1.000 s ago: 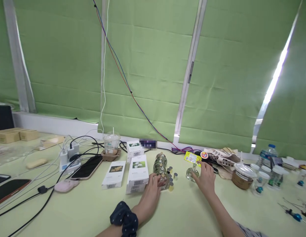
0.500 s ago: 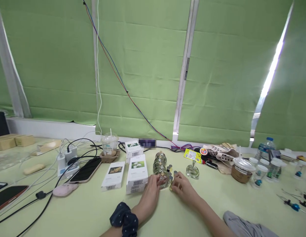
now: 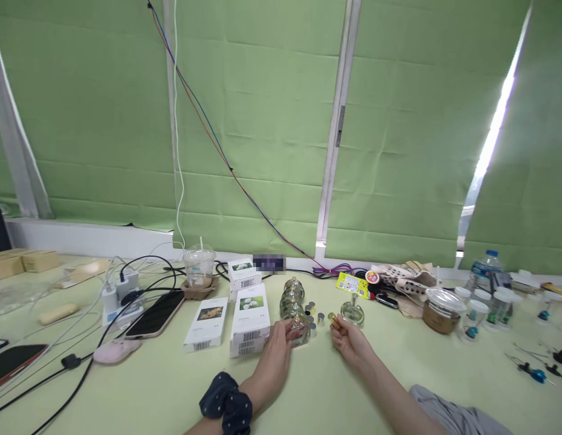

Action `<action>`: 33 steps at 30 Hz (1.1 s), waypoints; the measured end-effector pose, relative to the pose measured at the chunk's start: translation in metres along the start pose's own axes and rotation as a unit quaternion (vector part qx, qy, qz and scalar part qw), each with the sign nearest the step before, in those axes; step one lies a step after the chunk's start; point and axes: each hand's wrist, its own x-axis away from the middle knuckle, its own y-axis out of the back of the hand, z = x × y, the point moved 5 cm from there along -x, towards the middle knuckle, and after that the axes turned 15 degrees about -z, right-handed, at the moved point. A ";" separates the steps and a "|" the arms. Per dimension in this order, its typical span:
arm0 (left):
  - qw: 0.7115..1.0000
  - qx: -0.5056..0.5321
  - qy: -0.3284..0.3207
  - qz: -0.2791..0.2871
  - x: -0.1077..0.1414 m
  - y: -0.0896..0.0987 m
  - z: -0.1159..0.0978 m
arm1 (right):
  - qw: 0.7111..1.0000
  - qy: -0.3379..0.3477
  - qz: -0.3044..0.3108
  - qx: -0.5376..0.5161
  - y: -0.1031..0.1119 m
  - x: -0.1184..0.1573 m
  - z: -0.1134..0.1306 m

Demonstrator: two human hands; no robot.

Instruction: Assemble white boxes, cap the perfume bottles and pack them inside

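My left hand [image 3: 276, 349], with a dark dotted scrunchie [image 3: 224, 402] at its wrist, curls against the nearest clear round glass bottle [image 3: 299, 334]. This bottle is the front one of a row of similar glass bottles [image 3: 290, 297] with gold-coloured tops. Between the thumb and fingers of my right hand [image 3: 352, 347] is a small gold cap [image 3: 334, 320], lifted to the right of the row. Several small silver and dark caps [image 3: 312, 317] lie beside the bottles. Behind my right hand stands a round clear glass piece [image 3: 352, 314] with a yellow card [image 3: 353, 285] above it.
White boxes [image 3: 250, 323] stand left of the bottles. Farther left are a phone [image 3: 155, 315], a power strip [image 3: 122, 311], cables and a plastic cup [image 3: 199, 266]. To the right sit a brown lidded bowl [image 3: 442, 317], several clear jars [image 3: 474, 320] and a water bottle [image 3: 488, 266].
My right hand has moved right, away from the loose caps, with the gold cap pinched in its fingers. My left hand stays at the front glass bottle.
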 end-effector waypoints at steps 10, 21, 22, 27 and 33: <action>1.000 0.014 -0.006 0.009 -0.001 0.001 0.000 | 0.960 0.119 -0.052 0.248 0.004 0.013 0.020; 1.000 0.001 -0.009 0.011 0.001 -0.001 0.009 | 0.956 0.059 -0.029 0.285 0.006 0.013 0.011; 1.000 -0.002 -0.009 0.011 0.002 -0.001 0.009 | 0.961 0.036 -0.034 0.274 0.009 0.010 0.008; 1.000 -0.023 0.006 0.016 0.002 -0.002 0.011 | 0.969 -0.071 -0.050 0.230 0.022 0.000 -0.010; 0.999 -0.005 0.042 0.011 0.002 -0.002 0.015 | 0.979 -0.056 -0.070 0.181 0.026 -0.007 -0.014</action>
